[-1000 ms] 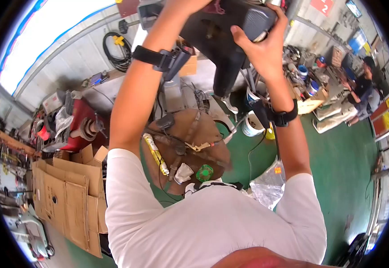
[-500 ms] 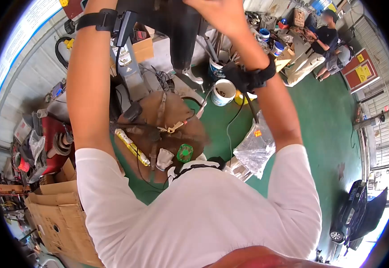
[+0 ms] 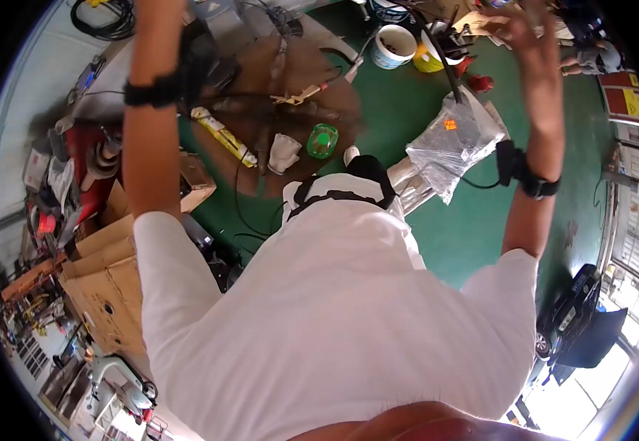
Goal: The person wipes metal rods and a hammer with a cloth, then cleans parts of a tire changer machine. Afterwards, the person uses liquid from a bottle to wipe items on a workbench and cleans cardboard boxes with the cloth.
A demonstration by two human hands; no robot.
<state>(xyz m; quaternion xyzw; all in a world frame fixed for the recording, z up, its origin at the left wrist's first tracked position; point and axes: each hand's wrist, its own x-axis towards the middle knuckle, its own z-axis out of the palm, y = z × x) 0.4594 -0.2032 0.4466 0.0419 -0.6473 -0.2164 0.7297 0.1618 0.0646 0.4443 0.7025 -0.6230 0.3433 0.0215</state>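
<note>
My right hand (image 3: 524, 33) is raised at the top right, blurred, its fingers apart with nothing visible in them. A black strap (image 3: 536, 184) sits on that wrist. My left arm reaches up past the top edge with a black strap (image 3: 150, 92) on it; the left hand is out of view. Below and between the arms is a round brown plate (image 3: 334, 81). On or over it lie a brass-coloured clamp (image 3: 299, 96), a yellow tube (image 3: 224, 136), a white glove (image 3: 284, 153) and a green round item (image 3: 323, 140).
A white bucket (image 3: 393, 46) and a yellow bucket (image 3: 428, 60) stand on the green floor. A plastic-wrapped package (image 3: 448, 140) is to the right. Cardboard boxes (image 3: 106, 290) are at left, a dark car (image 3: 569, 312) at right. Another person (image 3: 598, 57) is at the far upper right.
The view has tilted down, and the large black object at the top has left it. My right hand has swung out to the right, away from where that object was.
</note>
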